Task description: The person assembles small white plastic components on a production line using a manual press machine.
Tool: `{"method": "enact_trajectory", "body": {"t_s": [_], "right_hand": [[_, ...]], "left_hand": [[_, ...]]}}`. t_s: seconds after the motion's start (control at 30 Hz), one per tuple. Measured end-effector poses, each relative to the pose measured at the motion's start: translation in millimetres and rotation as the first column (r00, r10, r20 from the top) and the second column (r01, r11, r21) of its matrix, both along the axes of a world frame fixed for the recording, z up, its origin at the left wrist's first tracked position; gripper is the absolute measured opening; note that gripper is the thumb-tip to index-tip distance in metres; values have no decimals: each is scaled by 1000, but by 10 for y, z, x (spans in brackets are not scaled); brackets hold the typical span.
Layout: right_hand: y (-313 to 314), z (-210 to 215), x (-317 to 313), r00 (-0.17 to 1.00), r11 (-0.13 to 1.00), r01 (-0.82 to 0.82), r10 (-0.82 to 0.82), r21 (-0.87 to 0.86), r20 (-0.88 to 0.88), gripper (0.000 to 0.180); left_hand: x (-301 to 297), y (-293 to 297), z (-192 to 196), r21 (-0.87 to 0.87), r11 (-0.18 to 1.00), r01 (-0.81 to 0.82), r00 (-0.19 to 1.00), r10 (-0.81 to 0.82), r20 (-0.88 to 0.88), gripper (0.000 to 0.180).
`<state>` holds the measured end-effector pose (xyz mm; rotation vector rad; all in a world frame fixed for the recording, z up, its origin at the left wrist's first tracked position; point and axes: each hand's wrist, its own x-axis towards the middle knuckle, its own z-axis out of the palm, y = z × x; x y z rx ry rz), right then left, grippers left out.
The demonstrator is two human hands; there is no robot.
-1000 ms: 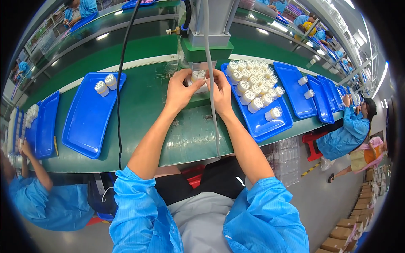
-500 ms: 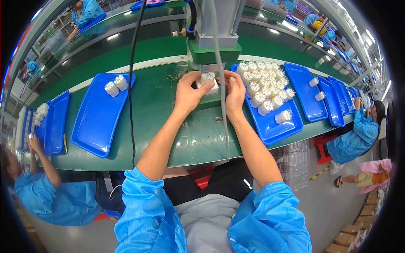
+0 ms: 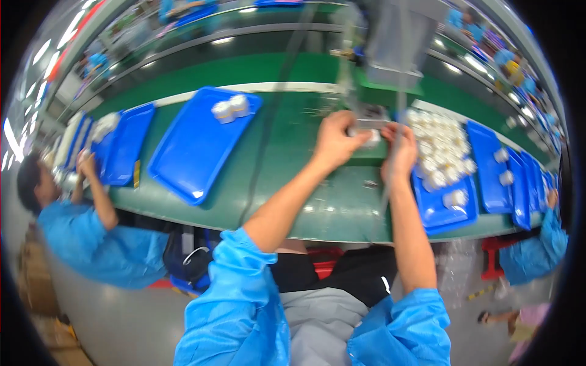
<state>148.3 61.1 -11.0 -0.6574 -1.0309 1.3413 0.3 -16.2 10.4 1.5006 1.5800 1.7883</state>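
Note:
My left hand [image 3: 336, 139] is closed around the left side of a white plastic piece [image 3: 368, 136] under the press head [image 3: 370, 113], thumb along its near side. Its upper part is hidden by the press head and blur. My right hand [image 3: 401, 152] is at the piece's right, fingers bent and fingertips close to it. Smearing hides whether those fingers grip anything. Right of my hand, many white cylindrical parts [image 3: 441, 143] stand packed in a blue tray [image 3: 448, 221], with one apart near its front.
At left lies a blue tray [image 3: 195, 152] with two white parts [image 3: 231, 108] at its far end. A dark cable [image 3: 262, 143] and a grey cable [image 3: 400, 79] hang before the bench. More trays [image 3: 488, 174] line the right. A co-worker [image 3: 91, 226] sits at left.
The whole view has swung left, so the bench and press appear further right. My hands remain at the press; the cylinder's ribbed top, visible before, is no longer distinguishable.

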Motion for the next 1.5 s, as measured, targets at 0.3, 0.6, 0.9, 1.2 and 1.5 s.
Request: {"method": "enact_trajectory", "body": {"t_s": [0.3, 0.6, 0.9, 1.2, 1.5], "right_hand": [[183, -174, 219, 998, 999, -39, 38, -27, -48, 22], [159, -91, 236, 1000, 999, 20, -20, -30, 7, 23], [-19, 43, 74, 1000, 1000, -17, 17, -10, -22, 22], [-42, 68, 78, 1000, 1000, -18, 18, -1, 2, 22], [-41, 74, 66, 999, 1000, -30, 30, -2, 42, 23]], "left_hand": [[133, -22, 73, 83, 996, -25, 997, 31, -72, 40], [137, 74, 26, 62, 998, -3, 995, 9, -96, 41], [86, 58, -28, 77, 996, 47, 998, -51, 47, 36], [102, 55, -38, 44, 998, 45, 998, -47, 35, 34], [77, 57, -49, 22, 1000, -22, 1000, 23, -12, 37]]}}
